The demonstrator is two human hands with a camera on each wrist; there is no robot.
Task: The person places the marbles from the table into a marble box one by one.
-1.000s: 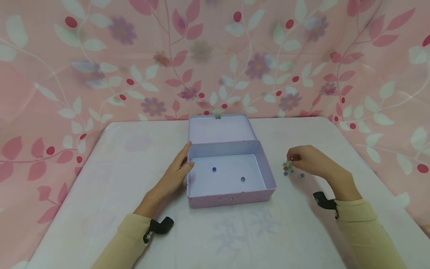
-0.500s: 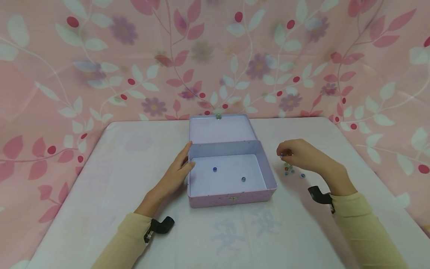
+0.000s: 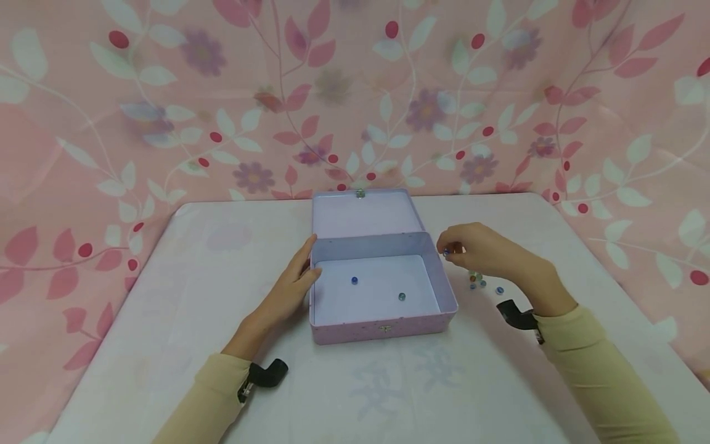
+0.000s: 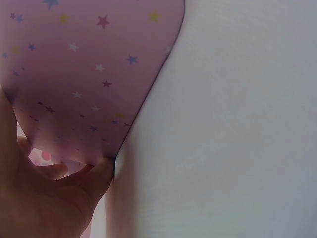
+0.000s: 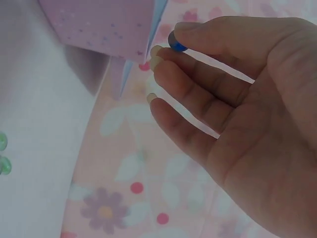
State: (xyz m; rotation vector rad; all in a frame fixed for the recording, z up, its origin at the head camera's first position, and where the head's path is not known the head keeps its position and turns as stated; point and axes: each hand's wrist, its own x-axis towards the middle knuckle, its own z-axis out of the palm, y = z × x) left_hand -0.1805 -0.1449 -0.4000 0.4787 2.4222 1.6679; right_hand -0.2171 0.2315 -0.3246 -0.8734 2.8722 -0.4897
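Note:
A lidded tin box (image 3: pixel 383 333), pale lilac with small stars, stands with its lid laid back on the table. My left hand (image 3: pixel 285 293) holds its left wall, thumb over the rim, and in the left wrist view the fingers bend around a corner of the box (image 4: pixel 94 64). My right hand (image 3: pixel 482 250) pinches a blue marble (image 5: pixel 177 42) between thumb and fingertip, just right of the box's right wall. Inside the box lie a dark blue marble (image 3: pixel 354 280) and a greyish clear marble (image 3: pixel 402 296), apart from each other.
Several coloured marbles (image 3: pixel 473 279) are clustered on the white tablecloth (image 3: pixel 388 394) right of the box, below my right hand. A single blue marble (image 3: pixel 500 290) lies a little apart from them. Behind the table hangs a pink floral cloth (image 3: pixel 355 92).
My right hand has lifted the blue marble from the cluster and moved left with it, close to the box's right wall. The left hand and box have stayed in place.

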